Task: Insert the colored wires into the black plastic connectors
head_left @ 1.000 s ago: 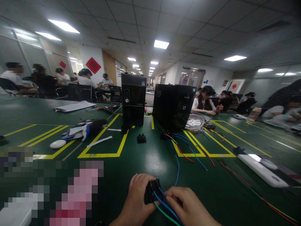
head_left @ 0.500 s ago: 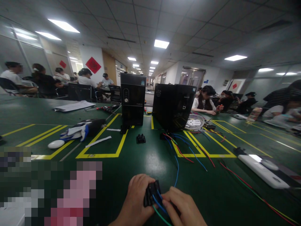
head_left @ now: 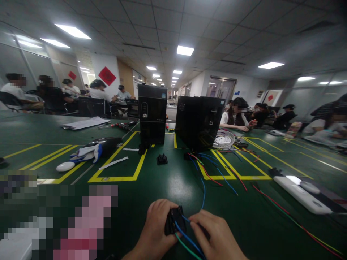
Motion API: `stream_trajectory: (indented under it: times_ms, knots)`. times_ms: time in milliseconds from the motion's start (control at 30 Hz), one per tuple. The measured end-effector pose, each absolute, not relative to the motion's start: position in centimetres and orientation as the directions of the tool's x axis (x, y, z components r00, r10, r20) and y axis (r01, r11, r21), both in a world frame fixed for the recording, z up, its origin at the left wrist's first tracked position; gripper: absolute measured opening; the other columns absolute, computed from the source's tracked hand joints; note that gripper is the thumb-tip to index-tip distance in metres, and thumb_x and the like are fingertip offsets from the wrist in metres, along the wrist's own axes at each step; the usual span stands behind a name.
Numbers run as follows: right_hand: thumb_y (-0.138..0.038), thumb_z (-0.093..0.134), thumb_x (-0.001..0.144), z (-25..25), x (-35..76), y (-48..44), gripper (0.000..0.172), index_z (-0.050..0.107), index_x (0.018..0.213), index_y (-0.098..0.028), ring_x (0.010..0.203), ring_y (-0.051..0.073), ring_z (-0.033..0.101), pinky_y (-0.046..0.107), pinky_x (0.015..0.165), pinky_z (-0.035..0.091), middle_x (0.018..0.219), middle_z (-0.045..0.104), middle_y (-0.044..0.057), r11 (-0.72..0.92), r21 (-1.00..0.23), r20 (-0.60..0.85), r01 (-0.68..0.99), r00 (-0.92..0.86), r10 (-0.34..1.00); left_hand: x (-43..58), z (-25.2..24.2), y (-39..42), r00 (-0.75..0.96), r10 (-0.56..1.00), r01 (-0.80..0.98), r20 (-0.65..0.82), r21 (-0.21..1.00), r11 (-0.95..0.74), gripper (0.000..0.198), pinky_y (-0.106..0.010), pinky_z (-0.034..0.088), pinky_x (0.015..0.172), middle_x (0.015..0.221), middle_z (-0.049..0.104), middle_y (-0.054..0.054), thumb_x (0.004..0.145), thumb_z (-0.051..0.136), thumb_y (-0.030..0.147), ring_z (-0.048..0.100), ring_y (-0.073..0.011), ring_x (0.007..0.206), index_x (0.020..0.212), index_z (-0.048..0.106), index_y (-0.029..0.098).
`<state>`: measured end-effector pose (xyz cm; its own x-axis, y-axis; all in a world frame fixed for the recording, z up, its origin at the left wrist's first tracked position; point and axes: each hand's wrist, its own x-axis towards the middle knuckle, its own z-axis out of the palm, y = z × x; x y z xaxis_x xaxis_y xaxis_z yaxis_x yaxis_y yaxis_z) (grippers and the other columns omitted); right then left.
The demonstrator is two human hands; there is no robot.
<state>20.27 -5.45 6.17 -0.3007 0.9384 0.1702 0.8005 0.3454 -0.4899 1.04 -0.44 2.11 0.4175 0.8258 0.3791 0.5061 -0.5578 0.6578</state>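
Observation:
My left hand (head_left: 158, 225) is closed around a small black terminal block (head_left: 176, 217), holding it just above the green table near the front. My right hand (head_left: 215, 231) pinches a blue wire (head_left: 185, 218) close to the upper right part of the block; whether its end is seated cannot be made out. A second blue wire (head_left: 187, 238) and a green wire (head_left: 185, 246) run from the block's lower side, passing under my right hand. Farther back on the table lies another small black piece (head_left: 162, 159).
Two black computer towers (head_left: 152, 119) stand at the back. Loose coloured wires (head_left: 227, 182) and a white basket (head_left: 223, 139) lie right of them. At right rests a white device (head_left: 302, 193). Gloves (head_left: 88, 153) and a white mouse-like object (head_left: 65, 166) are left. A co-worker (head_left: 237, 115) sits across.
My right hand has shifted slightly up and to the right along with the pinched blue wire, which now leaves the block more sideways. My left hand still holds the block in nearly the same place.

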Motion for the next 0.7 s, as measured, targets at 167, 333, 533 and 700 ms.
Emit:
stream_trajectory:
  times_ms: [167,333,533,700]
  knots:
    - [-0.021,0.039,0.093,5.4,20.0,-5.4,0.030,0.068,0.096,-0.016,0.073,0.020,0.064,0.028,0.063,0.045,0.081,0.067,0.010,0.431,-0.439,0.219,0.788,-0.371,0.902,1.0,1.9,-0.3,0.438,0.806,0.500,0.398,0.637,-0.587,0.040,-0.048,0.043,0.090,0.101,0.065,-0.006,0.062,0.072,0.020,0.058,-0.0290,0.097,0.099,0.059,0.023]
    - [-0.020,0.041,0.093,6.1,20.0,-5.4,0.028,0.068,0.098,-0.017,0.072,0.020,0.064,0.027,0.061,0.044,0.081,0.068,0.009,0.472,-0.374,0.148,0.798,-0.451,0.880,1.0,1.7,-0.4,0.439,0.805,0.505,0.399,0.631,-0.589,0.043,-0.048,0.041,0.092,0.105,0.064,-0.006,0.063,0.074,0.020,0.057,-0.0297,0.101,0.102,0.058,0.023]
    - [-0.020,0.041,0.092,7.0,20.5,-5.6,0.026,0.067,0.089,-0.020,0.072,0.018,0.065,0.025,0.063,0.045,0.082,0.068,0.005,0.398,-0.379,0.083,0.835,-0.398,0.914,1.0,1.6,-0.4,0.443,0.808,0.499,0.388,0.642,-0.582,0.045,-0.048,0.039,0.093,0.106,0.063,-0.006,0.061,0.073,0.016,0.055,-0.0295,0.103,0.102,0.057,0.023]
    - [-0.019,0.039,0.093,6.3,20.8,-5.6,0.027,0.066,0.093,-0.023,0.074,0.019,0.064,0.027,0.064,0.045,0.082,0.067,0.004,0.377,-0.388,0.191,0.841,-0.327,0.926,1.1,1.6,-0.5,0.446,0.811,0.495,0.379,0.651,-0.576,0.045,-0.048,0.038,0.094,0.105,0.062,-0.005,0.061,0.071,0.012,0.055,-0.0289,0.103,0.102,0.056,0.023]
